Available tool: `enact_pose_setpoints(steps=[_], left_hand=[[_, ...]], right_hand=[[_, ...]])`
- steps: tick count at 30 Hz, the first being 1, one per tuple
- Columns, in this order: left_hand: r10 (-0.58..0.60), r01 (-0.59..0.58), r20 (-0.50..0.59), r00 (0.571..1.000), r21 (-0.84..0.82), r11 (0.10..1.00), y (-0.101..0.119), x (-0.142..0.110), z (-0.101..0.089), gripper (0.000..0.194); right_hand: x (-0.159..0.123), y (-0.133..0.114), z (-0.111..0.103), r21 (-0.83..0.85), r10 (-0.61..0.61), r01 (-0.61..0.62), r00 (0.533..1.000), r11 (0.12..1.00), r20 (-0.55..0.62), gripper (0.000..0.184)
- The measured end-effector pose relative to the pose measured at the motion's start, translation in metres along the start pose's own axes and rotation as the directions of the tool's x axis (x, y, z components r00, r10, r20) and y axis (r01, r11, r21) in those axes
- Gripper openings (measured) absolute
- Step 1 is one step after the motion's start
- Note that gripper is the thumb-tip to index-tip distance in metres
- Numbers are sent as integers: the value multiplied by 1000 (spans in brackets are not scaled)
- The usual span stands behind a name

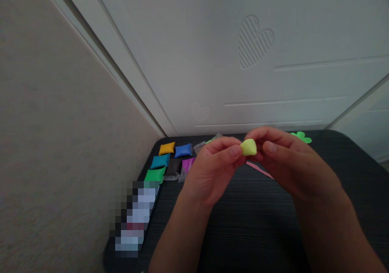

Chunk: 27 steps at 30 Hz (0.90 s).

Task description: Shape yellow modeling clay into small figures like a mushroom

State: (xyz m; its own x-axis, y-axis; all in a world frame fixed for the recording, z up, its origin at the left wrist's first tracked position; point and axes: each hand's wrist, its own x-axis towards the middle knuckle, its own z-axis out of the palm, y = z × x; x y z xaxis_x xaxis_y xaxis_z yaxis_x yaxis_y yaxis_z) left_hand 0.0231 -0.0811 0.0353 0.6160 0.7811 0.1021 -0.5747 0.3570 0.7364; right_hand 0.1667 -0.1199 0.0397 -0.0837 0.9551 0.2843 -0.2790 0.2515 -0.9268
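Here, left fingers (235, 150) pinch yellow lump (249, 147); right fingers (271, 147) parted beside it, perhaps touching.

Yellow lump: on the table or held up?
Held up: the left fingers pinch the lump above the table. Cannot tell whether the right fingers touch its far side.

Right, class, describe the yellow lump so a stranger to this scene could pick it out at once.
Find the dark table, then the left hand raised above it. Pinched in that hand, close to the right hand, is the small lump. Its pale yellow and its place up off the table set it apart from the coloured packets lying on the table's left side.
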Motion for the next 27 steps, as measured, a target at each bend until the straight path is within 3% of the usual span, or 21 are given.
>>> enact_pose_setpoints(steps=[6, 13, 27], left_hand=[[21, -21, -32, 999, -11, 1000, -3, 0, 0, 9], [28, -28, 8, 1000, 26, 999, 1, 1, -2, 16], [82, -77, -76, 994, 68, 995, -2, 3, 0, 15]], right_hand=[[-4, -1, 1, 147, 96, -105, 993, 984, 64, 8], [-4, -2, 2, 142, 92, -99, 994, 985, 50, 7], [-2, 2, 4, 144, 77, -75, 997, 987, -9, 4]])
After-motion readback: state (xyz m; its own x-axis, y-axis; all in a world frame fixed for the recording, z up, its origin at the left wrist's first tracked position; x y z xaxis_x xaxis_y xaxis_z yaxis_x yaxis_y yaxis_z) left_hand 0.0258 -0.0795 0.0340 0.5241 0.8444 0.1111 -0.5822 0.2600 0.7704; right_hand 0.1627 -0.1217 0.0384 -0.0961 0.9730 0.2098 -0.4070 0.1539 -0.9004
